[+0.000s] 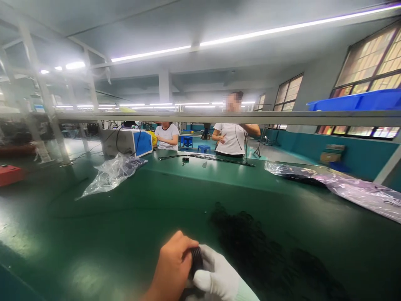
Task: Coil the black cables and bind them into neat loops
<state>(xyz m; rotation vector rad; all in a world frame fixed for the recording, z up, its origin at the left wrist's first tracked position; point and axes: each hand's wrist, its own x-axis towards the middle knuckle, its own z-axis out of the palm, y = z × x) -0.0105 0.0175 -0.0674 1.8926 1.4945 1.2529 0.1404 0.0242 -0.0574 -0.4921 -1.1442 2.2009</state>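
Near the bottom centre of the head view, my left hand, bare, is closed on a small bundle of black rings or coiled cord. My right hand, in a white glove, grips the same bundle from the other side, its thumb below and fingers behind. The two hands meet around the bundle, just above the green table. To the right of them lies a loose, blurred pile of black looped pieces on the table.
A clear plastic bag lies left, before a white and blue machine. Black cables lie along the far edge. More plastic wrapping is at right. A metal bar crosses above. Two people are beyond the table.
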